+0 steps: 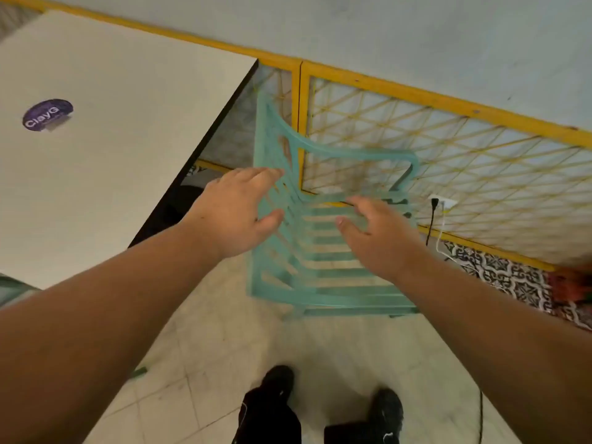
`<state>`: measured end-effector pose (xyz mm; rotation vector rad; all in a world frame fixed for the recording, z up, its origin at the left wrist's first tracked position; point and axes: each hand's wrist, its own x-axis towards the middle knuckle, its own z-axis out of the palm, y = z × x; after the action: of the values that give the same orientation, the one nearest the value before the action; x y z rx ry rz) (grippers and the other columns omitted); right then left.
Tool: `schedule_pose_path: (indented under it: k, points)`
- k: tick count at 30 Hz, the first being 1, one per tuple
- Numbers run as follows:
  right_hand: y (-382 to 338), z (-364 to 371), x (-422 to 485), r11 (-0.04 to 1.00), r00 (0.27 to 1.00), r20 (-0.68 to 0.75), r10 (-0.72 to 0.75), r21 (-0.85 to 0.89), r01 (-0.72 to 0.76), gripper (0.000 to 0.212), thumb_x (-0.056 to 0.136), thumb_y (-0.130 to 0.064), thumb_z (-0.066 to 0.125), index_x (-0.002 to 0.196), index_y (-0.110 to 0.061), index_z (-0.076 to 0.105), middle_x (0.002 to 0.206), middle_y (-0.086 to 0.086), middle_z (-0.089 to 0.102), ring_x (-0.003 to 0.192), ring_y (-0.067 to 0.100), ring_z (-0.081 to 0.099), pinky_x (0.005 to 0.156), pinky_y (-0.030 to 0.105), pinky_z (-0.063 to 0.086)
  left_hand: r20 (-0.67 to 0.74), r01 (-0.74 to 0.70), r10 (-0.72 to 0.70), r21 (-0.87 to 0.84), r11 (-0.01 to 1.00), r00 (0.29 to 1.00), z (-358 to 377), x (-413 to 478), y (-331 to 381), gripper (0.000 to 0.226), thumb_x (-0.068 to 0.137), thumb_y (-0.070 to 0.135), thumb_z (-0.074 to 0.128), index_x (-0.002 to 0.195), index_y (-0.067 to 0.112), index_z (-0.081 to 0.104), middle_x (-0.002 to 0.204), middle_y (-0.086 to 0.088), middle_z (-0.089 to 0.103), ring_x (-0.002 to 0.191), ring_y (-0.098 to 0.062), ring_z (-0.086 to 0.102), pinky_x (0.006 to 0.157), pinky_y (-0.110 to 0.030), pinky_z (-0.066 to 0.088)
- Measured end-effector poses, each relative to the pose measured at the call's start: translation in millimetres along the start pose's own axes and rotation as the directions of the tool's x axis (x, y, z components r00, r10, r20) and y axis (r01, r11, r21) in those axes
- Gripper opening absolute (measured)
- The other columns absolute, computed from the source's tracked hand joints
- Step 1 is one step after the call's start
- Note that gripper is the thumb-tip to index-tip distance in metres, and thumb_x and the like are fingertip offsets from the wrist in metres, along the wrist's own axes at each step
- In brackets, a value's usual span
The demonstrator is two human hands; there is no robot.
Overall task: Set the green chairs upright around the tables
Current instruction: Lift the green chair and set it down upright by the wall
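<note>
Both your hands are out over the green chair (pixel 346 291), which sits on the tiled floor between the table (pixel 112 155) corner and the yellow lattice fence (pixel 416 95). The seat slats face up at you, backrest on the table side. Your left hand (pixel 237 209) hovers at the backrest, fingers spread and gripping nothing. Your right hand (pixel 381 235) is over the seat, fingers loose and apart. With the blur, I can't tell whether either hand touches the chair.

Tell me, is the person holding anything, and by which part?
Nothing is held. The left hand and right hand are spread open by the green plastic chair; blur hides any touch.
</note>
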<state>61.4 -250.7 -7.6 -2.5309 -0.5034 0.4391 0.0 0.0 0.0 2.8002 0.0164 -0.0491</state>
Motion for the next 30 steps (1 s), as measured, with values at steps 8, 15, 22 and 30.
schedule_pose_path:
  k: [8,15,22,30]
  points:
    - [-6.9,97.1,-3.6,0.994,0.988,0.13,0.079,0.063,-0.088,0.053,0.101,-0.053,0.048,0.145,-0.023,0.054,0.143,0.0,0.06,0.127,0.021,0.057,0.109,0.041,0.043,0.047,0.026,-0.024,-0.044,0.999,0.999,41.7,17.8,-24.5,0.066,0.093,0.045,0.059,0.153,0.023,0.041,0.153,0.001,0.048,0.141,-0.023,0.039,0.114,-0.049,0.037]
    - [-30.2,154.4,9.6,0.984,0.98,0.2,0.01,0.174,-0.046,0.06,0.098,-0.066,0.04,0.136,-0.024,0.059,0.133,0.002,0.063,0.117,0.024,0.06,0.103,0.044,0.047,0.14,0.036,-0.042,0.045,0.998,0.989,77.5,35.9,-39.7,0.065,0.095,0.048,0.05,0.154,0.026,0.039,0.16,0.002,0.039,0.153,-0.021,0.018,0.122,-0.05,0.024]
    - [-45.8,202.1,-0.7,0.864,0.988,0.151,0.017,0.495,-0.09,0.034,0.08,-0.058,0.058,0.103,-0.034,0.051,0.1,-0.003,0.058,0.086,0.02,0.061,0.071,0.045,0.055,0.083,0.089,-0.083,-0.078,0.993,0.993,104.5,37.5,-49.0,0.046,0.096,0.024,0.038,0.134,0.031,0.062,0.164,0.004,0.031,0.156,-0.015,-0.002,0.124,-0.055,0.014]
    - [-46.5,198.9,6.2,0.863,0.986,0.166,0.007,0.497,-0.09,0.027,0.079,-0.046,0.058,0.09,-0.024,0.045,0.089,0.004,0.057,0.073,0.023,0.055,0.06,0.034,0.037,0.123,0.1,-0.085,-0.116,0.988,0.989,102.7,44.0,-53.1,0.045,0.089,0.032,0.03,0.115,0.032,0.068,0.16,0.008,0.033,0.154,-0.008,-0.006,0.121,-0.057,0.019]
